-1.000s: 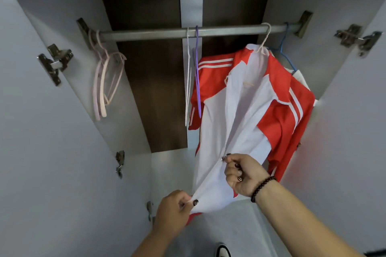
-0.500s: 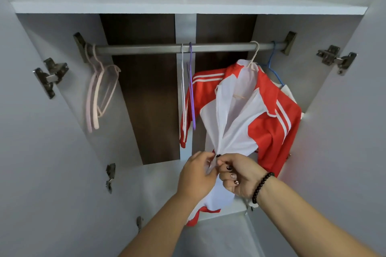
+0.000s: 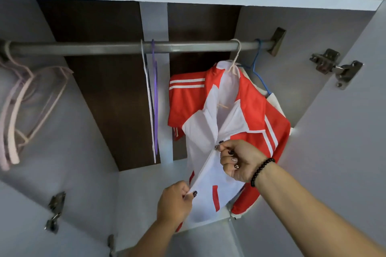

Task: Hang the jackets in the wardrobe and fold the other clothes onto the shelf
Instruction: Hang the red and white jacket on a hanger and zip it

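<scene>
Head camera view, looking up into an open wardrobe: a red and white jacket hangs from a white hanger on the right part of the metal rail. Near its bottom hem, the left hand pinches the jacket's front edge, while the right hand, higher up, pinches something small at the zip line. Empty pink hangers hang at the rail's far left.

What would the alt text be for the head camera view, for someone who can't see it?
Two hands work on the front of a red and white jacket hanging from a wardrobe rail: the left hand pinches its lower front edge, the right hand pinches the front opening higher up. Empty pink hangers hang at the rail's left end, white and purple hangers mid-rail.
</scene>
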The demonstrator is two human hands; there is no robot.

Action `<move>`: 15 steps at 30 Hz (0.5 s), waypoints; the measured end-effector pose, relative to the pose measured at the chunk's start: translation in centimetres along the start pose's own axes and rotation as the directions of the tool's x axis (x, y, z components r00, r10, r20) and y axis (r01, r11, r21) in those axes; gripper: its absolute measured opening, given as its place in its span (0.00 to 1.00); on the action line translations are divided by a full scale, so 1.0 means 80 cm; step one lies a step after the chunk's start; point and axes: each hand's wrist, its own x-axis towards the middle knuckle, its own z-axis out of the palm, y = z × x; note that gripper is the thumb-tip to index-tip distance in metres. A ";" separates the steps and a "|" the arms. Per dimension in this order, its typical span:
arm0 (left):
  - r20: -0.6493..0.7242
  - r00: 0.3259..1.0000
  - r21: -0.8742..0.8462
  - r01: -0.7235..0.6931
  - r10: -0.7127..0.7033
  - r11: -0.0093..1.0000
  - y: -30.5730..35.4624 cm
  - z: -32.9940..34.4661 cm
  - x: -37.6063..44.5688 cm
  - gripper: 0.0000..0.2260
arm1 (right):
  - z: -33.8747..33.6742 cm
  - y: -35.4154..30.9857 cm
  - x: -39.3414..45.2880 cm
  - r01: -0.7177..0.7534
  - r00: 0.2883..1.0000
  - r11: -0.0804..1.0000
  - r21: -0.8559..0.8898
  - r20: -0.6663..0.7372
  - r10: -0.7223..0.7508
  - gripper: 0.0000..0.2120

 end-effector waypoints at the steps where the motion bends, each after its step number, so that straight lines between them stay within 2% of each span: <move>1: 0.000 1.000 0.013 0.015 -0.015 1.000 -0.002 0.002 0.008 0.17 | -0.002 -0.011 0.006 0.009 1.000 1.000 -0.009 0.008 -0.009 0.12; 10: 0.104 0.993 0.006 0.062 -0.062 0.998 -0.009 0.022 0.046 0.20 | -0.008 -0.083 0.039 0.118 0.992 0.989 -0.090 0.059 -0.113 0.12; 13: 0.158 0.987 -0.035 0.013 -0.008 0.999 0.013 0.019 0.062 0.13 | -0.012 -0.086 0.050 0.158 0.987 0.980 -0.118 0.054 -0.153 0.12; 15: 0.170 0.985 -0.142 -0.003 0.027 0.990 0.040 0.008 0.079 0.07 | -0.017 -0.083 0.058 0.153 0.988 0.980 -0.126 0.028 -0.151 0.13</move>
